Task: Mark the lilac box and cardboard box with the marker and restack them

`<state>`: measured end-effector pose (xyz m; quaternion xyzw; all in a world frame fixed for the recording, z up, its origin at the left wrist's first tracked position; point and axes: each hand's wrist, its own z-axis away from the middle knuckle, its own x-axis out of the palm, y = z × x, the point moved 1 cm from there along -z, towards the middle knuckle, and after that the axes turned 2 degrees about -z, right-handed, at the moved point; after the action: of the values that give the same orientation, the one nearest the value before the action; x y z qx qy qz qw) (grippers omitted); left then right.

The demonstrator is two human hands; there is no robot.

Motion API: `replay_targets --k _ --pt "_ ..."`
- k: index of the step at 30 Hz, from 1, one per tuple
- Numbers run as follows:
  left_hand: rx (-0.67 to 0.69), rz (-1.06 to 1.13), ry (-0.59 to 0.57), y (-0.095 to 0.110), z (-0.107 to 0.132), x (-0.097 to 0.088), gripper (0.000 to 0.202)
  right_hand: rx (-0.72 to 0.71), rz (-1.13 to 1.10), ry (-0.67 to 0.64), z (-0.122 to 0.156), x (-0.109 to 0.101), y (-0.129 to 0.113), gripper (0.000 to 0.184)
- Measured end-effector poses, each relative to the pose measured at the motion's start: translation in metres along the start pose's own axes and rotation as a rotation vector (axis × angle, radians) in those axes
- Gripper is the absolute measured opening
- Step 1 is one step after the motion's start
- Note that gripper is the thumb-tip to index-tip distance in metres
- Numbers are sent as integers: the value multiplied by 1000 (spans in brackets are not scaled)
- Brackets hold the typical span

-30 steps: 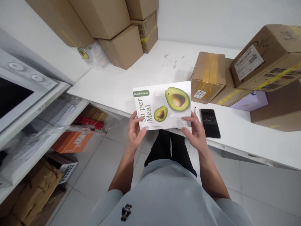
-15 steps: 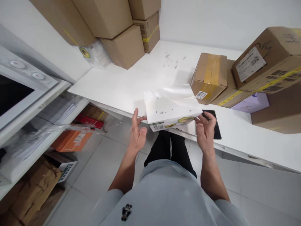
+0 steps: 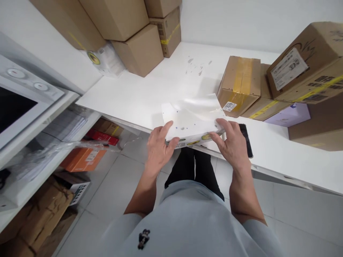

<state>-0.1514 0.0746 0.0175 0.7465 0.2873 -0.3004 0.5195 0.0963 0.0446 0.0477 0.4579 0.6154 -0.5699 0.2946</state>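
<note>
A white cardboard box (image 3: 191, 119) with avocado pictures on its near side lies at the front edge of the white table. Small dark specks mark its top, and part of that top looks creased. My left hand (image 3: 159, 146) grips the box's near left corner, thumb on the printed side and index finger on the top. At the near right corner my right hand (image 3: 232, 142) holds the box the same way, with its thumb across the printed side. Partly hidden behind my right hand is a dark flat device (image 3: 246, 141), which looks like a phone or tablet.
Brown cartons (image 3: 140, 50) are stacked at the back left above another avocado box (image 3: 105, 59). More taped cartons (image 3: 239, 84) and a lilac box (image 3: 289, 115) stand on the right. Left of the table, a shelf (image 3: 88, 125) holds papers, with an orange box (image 3: 83, 159) low down.
Both hands have moved inward from beside the box and closed on its near corners. The thumbs now press on the printed side. The box itself has barely moved.
</note>
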Motion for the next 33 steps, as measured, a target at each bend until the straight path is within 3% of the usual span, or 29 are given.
replay_targets --k 7,18,25,29,33 --pt "10 -79 32 2 -2 3 75 15 15 -24 1 2 -2 72" --pt "11 -9 100 -1 -3 11 64 22 4 -10 3 3 -3 70" --pt "30 147 194 -5 9 11 48 -30 -212 69 16 2 -2 63" --pt "10 226 208 -25 21 15 75 -41 -386 143 25 11 6 80" --pt "-77 191 131 -50 35 27 95 53 -421 73 36 31 15 87"
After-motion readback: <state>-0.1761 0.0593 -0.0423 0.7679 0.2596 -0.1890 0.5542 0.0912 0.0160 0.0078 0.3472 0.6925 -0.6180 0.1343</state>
